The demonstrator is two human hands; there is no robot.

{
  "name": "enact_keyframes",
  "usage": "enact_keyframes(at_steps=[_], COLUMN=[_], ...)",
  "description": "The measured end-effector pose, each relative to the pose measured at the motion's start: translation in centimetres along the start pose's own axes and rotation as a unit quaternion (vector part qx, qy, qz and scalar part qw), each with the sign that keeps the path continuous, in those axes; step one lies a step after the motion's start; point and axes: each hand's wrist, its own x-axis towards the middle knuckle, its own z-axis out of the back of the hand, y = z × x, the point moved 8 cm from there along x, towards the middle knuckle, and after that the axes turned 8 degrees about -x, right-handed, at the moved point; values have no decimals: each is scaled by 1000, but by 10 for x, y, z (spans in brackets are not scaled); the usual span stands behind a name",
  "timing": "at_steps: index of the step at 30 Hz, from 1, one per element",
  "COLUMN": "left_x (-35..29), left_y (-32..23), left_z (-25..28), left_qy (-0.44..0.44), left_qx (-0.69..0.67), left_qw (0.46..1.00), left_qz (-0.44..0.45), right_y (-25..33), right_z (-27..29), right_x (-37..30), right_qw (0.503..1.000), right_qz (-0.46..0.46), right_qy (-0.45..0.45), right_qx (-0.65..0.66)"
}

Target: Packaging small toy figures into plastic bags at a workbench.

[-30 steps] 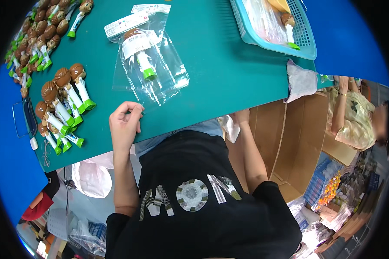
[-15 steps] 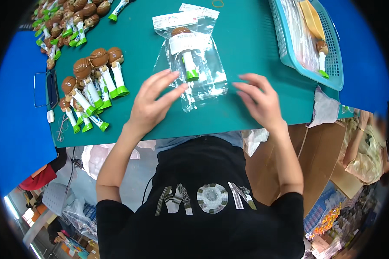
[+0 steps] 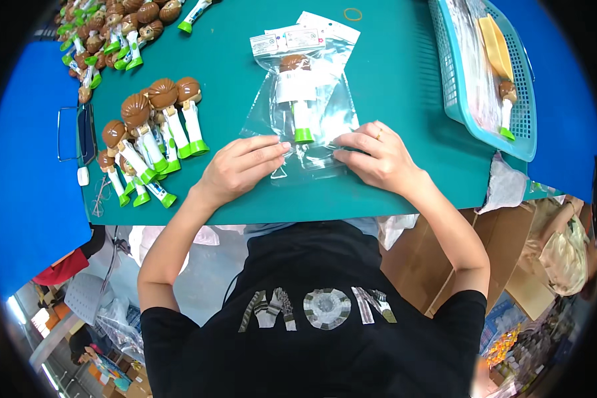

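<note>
On the green table lies a clear plastic bag [image 3: 325, 174] with a white printed header. A brown-haired toy figure [image 3: 301, 123] with a white body and green base shows through the plastic, a white label [image 3: 296, 86] across its upper part. Behind it, the header of a second bag [image 3: 333, 28] sticks out. My left hand [image 3: 244, 166] pinches the lower left part of the bag, fingers together. At the opposite side, my right hand [image 3: 380, 158] has its closed fingertips on the plastic beside the green base. Both thumbs are mostly hidden.
Several similar figures [image 3: 154, 136] lie grouped at the left, with a larger pile [image 3: 116, 33] beyond. A blue basket [image 3: 463, 113] holding flat plastic bags and one figure stands at the right. A rubber band [image 3: 353, 14] lies at the far side; a cloth [image 3: 503, 182] hangs over the right edge.
Both hands have come down onto the lower part of the bag from above the table, their spread fingers closing on its sides. The view has shifted slightly.
</note>
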Motion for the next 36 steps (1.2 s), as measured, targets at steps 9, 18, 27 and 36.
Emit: enact_keyframes(at_steps=[9, 18, 27, 36], left_x=[-16, -39, -46, -65], left_y=[12, 20, -3, -22], left_z=[-15, -19, -17, -45], left_qy=[-39, -194, -297, -266], left_qx=[-349, -531, -499, -422], left_qw=[914, 770, 746, 717], left_qz=[202, 297, 326, 486], right_y=[-14, -14, 5, 39], right_z=[-10, -13, -9, -28], right_x=[-6, -17, -35, -81], right_qw=[914, 863, 849, 705], right_qz=[-207, -271, -360, -558], right_qy=[-18, -41, -76, -158], right_qx=[348, 425, 380, 409])
